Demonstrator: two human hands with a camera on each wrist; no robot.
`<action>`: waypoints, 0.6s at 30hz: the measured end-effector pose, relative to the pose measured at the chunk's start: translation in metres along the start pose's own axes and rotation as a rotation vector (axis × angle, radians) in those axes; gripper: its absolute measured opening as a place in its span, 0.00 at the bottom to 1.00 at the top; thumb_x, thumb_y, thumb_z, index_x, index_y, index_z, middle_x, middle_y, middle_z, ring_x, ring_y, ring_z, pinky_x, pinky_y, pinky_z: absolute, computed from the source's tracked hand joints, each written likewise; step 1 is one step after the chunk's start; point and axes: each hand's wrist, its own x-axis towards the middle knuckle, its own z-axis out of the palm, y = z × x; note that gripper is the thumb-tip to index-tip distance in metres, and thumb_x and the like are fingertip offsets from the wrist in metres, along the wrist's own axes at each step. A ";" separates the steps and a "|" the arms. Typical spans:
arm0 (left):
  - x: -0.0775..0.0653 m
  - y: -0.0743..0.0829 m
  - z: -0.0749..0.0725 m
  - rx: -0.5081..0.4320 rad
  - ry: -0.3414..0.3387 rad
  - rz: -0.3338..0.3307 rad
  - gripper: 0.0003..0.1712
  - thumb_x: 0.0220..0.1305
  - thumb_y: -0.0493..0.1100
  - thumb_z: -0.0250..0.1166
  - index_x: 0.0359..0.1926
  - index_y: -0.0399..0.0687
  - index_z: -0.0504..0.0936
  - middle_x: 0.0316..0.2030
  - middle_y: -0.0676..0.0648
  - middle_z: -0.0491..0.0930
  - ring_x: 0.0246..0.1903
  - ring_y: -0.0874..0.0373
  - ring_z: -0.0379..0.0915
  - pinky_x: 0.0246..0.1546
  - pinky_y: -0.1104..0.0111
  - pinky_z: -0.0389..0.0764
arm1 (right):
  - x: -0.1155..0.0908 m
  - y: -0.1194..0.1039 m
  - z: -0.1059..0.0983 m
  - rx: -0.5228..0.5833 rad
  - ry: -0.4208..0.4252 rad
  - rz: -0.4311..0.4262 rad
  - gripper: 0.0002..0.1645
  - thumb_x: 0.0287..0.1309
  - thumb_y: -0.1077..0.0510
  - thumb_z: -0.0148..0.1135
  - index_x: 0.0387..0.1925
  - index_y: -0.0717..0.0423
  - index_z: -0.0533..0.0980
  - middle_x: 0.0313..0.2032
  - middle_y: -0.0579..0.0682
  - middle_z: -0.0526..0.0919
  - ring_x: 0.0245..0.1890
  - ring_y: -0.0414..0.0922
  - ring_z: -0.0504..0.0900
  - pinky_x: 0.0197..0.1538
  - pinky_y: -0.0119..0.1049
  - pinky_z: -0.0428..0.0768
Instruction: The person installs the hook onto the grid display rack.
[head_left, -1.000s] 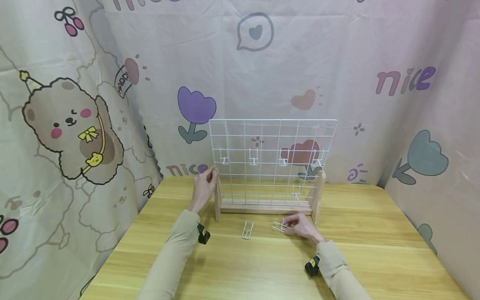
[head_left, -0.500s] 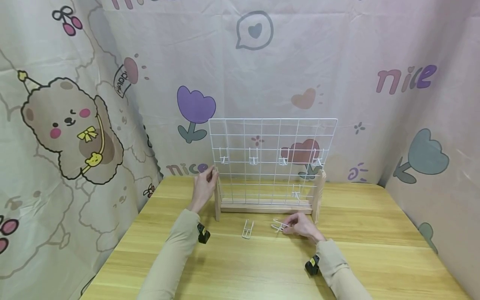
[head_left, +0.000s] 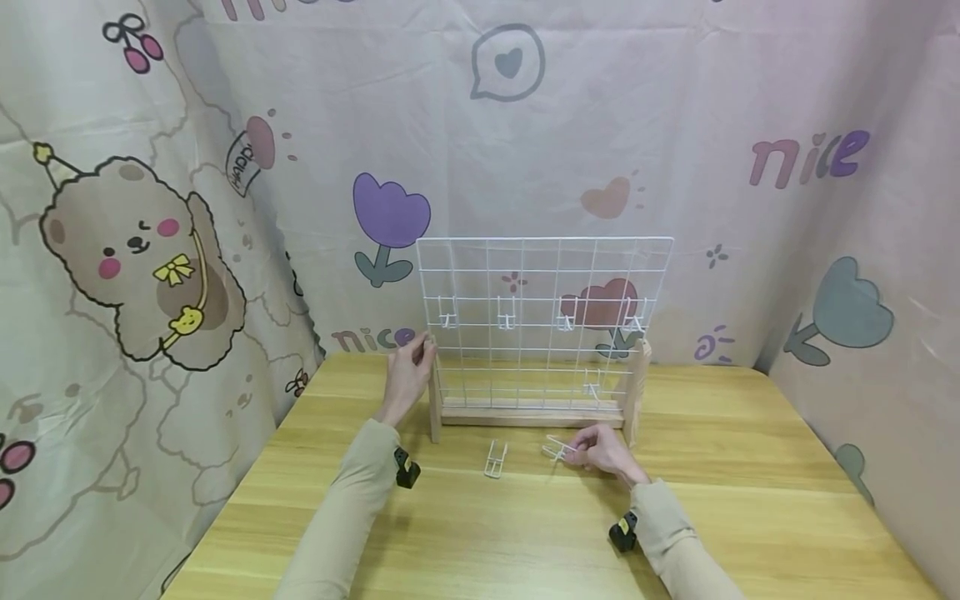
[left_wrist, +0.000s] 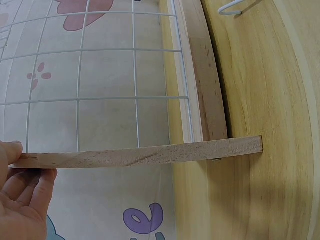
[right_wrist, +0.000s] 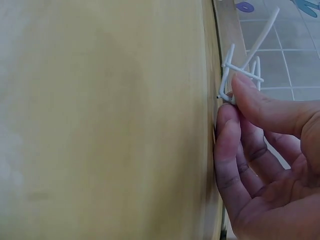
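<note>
A white wire grid panel (head_left: pixel 540 283) stands upright in a wooden stand (head_left: pixel 532 417). My left hand (head_left: pixel 407 379) pinches the top of the stand's left upright (left_wrist: pixel 135 156) between thumb and fingers. In my right hand (head_left: pixel 602 452) a white wire hook (head_left: pixel 556 450) is pinched between thumb and forefinger, just in front of the stand's base. The right wrist view shows that hook (right_wrist: pixel 242 75) with its prong slanting up. Another white wire hook (head_left: pixel 495 460) lies on the table to the left of my right hand.
Several white hooks (head_left: pixel 507 317) hang in a row across the grid's middle. One more hook (head_left: pixel 592 387) hangs low on its right side. The wooden table (head_left: pixel 510 542) extends around the stand, with a printed curtain (head_left: pixel 495 167) behind.
The hook in my right hand has turned, its prong now pointing differently. My left hand has kept its place on the upright.
</note>
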 end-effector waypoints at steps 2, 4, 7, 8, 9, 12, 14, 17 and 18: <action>0.000 0.000 -0.001 0.004 0.009 0.006 0.24 0.74 0.39 0.60 0.65 0.30 0.73 0.57 0.29 0.80 0.56 0.38 0.81 0.57 0.54 0.84 | 0.000 0.000 0.000 -0.002 0.009 -0.010 0.09 0.52 0.66 0.74 0.31 0.72 0.83 0.20 0.45 0.81 0.20 0.35 0.76 0.23 0.25 0.80; -0.001 0.000 -0.001 0.008 0.014 0.014 0.24 0.73 0.38 0.60 0.65 0.29 0.73 0.56 0.29 0.80 0.56 0.37 0.81 0.56 0.54 0.84 | 0.000 0.000 0.001 0.007 0.020 -0.020 0.08 0.52 0.67 0.73 0.31 0.72 0.83 0.21 0.50 0.83 0.20 0.36 0.78 0.24 0.26 0.82; -0.001 0.000 -0.001 0.010 0.013 0.014 0.24 0.73 0.38 0.60 0.65 0.29 0.72 0.57 0.29 0.79 0.56 0.37 0.80 0.56 0.54 0.84 | 0.000 -0.002 0.002 0.049 0.023 -0.019 0.09 0.54 0.68 0.71 0.33 0.75 0.82 0.23 0.55 0.85 0.22 0.38 0.81 0.27 0.28 0.86; -0.001 0.000 -0.001 0.010 0.012 0.012 0.24 0.73 0.39 0.60 0.65 0.29 0.72 0.57 0.29 0.79 0.56 0.37 0.80 0.56 0.54 0.84 | 0.001 -0.003 0.003 0.068 0.026 -0.011 0.09 0.54 0.68 0.71 0.34 0.75 0.82 0.24 0.56 0.85 0.22 0.38 0.83 0.28 0.29 0.87; -0.001 0.000 -0.001 0.006 0.009 0.008 0.24 0.74 0.39 0.60 0.65 0.29 0.72 0.57 0.29 0.79 0.56 0.37 0.80 0.57 0.54 0.84 | 0.001 -0.004 0.004 0.088 0.030 -0.002 0.10 0.54 0.68 0.71 0.35 0.75 0.81 0.24 0.56 0.85 0.23 0.39 0.84 0.30 0.30 0.88; 0.000 0.001 -0.001 0.003 0.004 -0.002 0.25 0.74 0.39 0.59 0.65 0.29 0.72 0.58 0.29 0.79 0.57 0.37 0.80 0.57 0.55 0.84 | 0.004 -0.008 0.007 0.148 0.064 0.039 0.13 0.55 0.66 0.71 0.38 0.75 0.81 0.27 0.52 0.85 0.26 0.39 0.86 0.34 0.30 0.90; 0.000 0.001 -0.001 -0.001 0.001 -0.007 0.25 0.74 0.39 0.59 0.65 0.30 0.72 0.58 0.29 0.79 0.57 0.37 0.80 0.57 0.55 0.84 | 0.006 -0.011 0.010 0.191 0.096 0.049 0.15 0.55 0.66 0.72 0.40 0.74 0.81 0.29 0.54 0.87 0.27 0.41 0.87 0.36 0.31 0.90; 0.000 0.001 -0.001 0.001 -0.001 -0.007 0.24 0.74 0.39 0.59 0.65 0.30 0.72 0.58 0.29 0.79 0.57 0.37 0.80 0.57 0.55 0.84 | 0.010 -0.016 0.015 0.264 0.146 0.051 0.16 0.55 0.66 0.71 0.44 0.74 0.80 0.33 0.57 0.90 0.29 0.41 0.88 0.38 0.31 0.90; 0.000 0.002 -0.001 0.000 -0.002 -0.007 0.24 0.74 0.39 0.59 0.65 0.30 0.72 0.58 0.29 0.79 0.57 0.37 0.80 0.57 0.55 0.84 | 0.011 -0.018 0.017 0.296 0.163 0.051 0.17 0.55 0.67 0.71 0.45 0.74 0.80 0.33 0.58 0.90 0.30 0.41 0.88 0.39 0.31 0.90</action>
